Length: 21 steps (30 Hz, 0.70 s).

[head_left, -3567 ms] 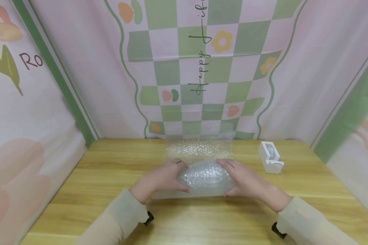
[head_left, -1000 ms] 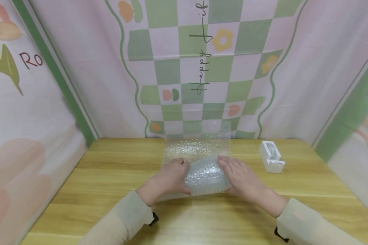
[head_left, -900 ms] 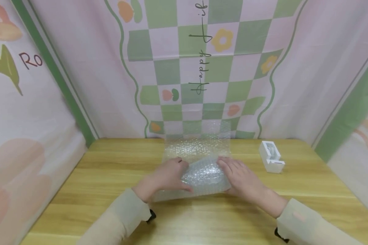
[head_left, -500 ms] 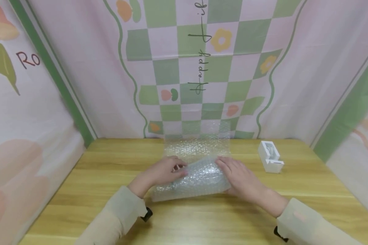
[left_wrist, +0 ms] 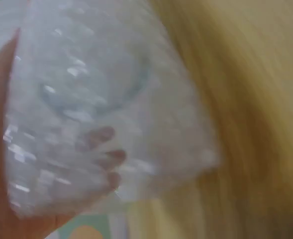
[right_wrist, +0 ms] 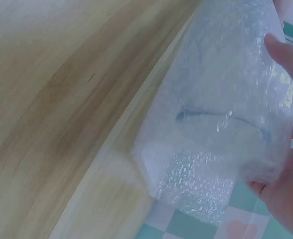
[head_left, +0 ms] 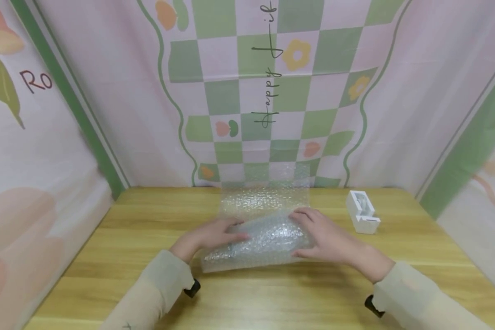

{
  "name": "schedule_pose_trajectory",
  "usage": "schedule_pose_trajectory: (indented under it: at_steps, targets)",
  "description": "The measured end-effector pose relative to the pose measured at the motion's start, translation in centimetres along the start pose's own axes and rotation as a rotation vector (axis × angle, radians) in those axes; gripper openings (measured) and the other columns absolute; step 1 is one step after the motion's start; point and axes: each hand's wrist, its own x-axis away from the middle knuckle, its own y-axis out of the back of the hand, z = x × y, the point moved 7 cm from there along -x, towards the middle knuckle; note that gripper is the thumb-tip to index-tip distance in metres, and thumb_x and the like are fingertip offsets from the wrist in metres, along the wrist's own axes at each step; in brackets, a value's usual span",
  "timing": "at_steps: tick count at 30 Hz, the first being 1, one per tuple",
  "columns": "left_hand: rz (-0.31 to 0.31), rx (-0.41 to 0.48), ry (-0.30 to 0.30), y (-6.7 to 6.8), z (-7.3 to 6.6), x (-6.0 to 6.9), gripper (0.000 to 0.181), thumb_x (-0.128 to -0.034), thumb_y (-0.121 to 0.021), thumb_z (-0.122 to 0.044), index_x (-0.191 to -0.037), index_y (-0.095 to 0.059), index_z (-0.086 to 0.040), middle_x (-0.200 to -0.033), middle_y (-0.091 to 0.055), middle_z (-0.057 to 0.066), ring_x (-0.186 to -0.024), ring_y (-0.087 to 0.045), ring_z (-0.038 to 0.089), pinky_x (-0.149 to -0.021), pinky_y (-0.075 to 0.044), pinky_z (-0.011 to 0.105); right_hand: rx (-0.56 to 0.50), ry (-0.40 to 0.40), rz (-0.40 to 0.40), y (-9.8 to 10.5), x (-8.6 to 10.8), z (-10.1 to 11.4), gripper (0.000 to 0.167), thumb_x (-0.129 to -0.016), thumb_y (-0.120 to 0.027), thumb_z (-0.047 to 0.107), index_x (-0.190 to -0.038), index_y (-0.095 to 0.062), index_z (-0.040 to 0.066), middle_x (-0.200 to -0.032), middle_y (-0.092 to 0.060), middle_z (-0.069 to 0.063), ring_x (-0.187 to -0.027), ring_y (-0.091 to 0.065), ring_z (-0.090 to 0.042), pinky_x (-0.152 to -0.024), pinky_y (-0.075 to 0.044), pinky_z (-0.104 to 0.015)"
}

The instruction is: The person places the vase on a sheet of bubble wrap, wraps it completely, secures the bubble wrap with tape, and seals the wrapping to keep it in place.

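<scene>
A roll of clear bubble wrap lies crosswise on the table, with its loose sheet stretching back to the wall. Something with a round bluish rim shows faintly through the layers; its kind is hard to tell. My left hand holds the roll near its left end, and in the left wrist view its fingertips show blurred through the plastic. On the other end, my right hand grips the roll, thumb on the near side and fingers over the far side.
A white tape dispenser stands at the back right of the wooden table. Behind the table's far edge hangs a green-and-white checked cloth. Cloth walls also flank the table.
My left hand has slid left along the roll, uncovering more of its left end. My right thumb has come onto the roll's near side. The tape dispenser stays put.
</scene>
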Motion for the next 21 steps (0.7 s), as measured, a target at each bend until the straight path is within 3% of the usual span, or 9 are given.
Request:
schedule_pose_trajectory:
  at_steps: [4, 8, 14, 21]
  targets:
    - [0.052, -0.029, 0.077, -0.6, 0.8, 0.2, 0.090, -0.0964, -0.043, -0.075, -0.160, -0.035, -0.011, -0.163, -0.034, 0.012, -0.148, -0.032, 0.036, -0.120, -0.026, 0.055, -0.091, -0.069, 0.038, -0.5, 0.0, -0.7, 0.099, -0.076, -0.082, 0.061, -0.144, -0.047, -0.002, -0.145, -0.052, -0.022, -0.133, -0.049, -0.043, -0.110, -0.039, -0.061]
    - [0.073, -0.034, 0.099, -0.7, 0.8, 0.2, 0.090, -0.0962, -0.043, -0.075, -0.162, -0.030, -0.014, -0.163, -0.034, 0.013, -0.147, -0.034, 0.038, -0.119, -0.028, 0.057, -0.157, -0.115, 0.060, -0.8, -0.2, -1.0, 0.104, -0.071, -0.087, 0.057, -0.145, -0.044, -0.002, -0.142, -0.055, -0.020, -0.129, -0.053, -0.040, -0.108, -0.044, -0.057]
    - [0.100, -0.050, 0.157, -0.8, 1.1, 0.4, 0.099, -0.0925, -0.046, -0.078, -0.164, -0.023, -0.014, -0.158, -0.041, 0.018, -0.139, -0.044, 0.042, -0.114, -0.036, 0.060, -0.134, -0.102, 0.050, -0.9, -0.2, -0.5, 0.110, -0.065, -0.092, 0.051, -0.148, -0.042, -0.001, -0.146, -0.051, -0.020, -0.132, -0.051, -0.040, -0.110, -0.042, -0.058]
    - [0.123, -0.038, 0.203, -1.0, 1.4, 0.7, 0.103, -0.0919, -0.045, -0.080, -0.165, -0.017, -0.012, -0.164, -0.034, 0.008, -0.144, -0.038, 0.038, -0.118, -0.031, 0.056, -0.095, -0.081, -0.003, -0.4, 0.2, 0.1, 0.106, -0.067, -0.091, 0.053, -0.147, -0.045, 0.001, -0.139, -0.054, -0.018, -0.125, -0.054, -0.039, -0.103, -0.048, -0.059]
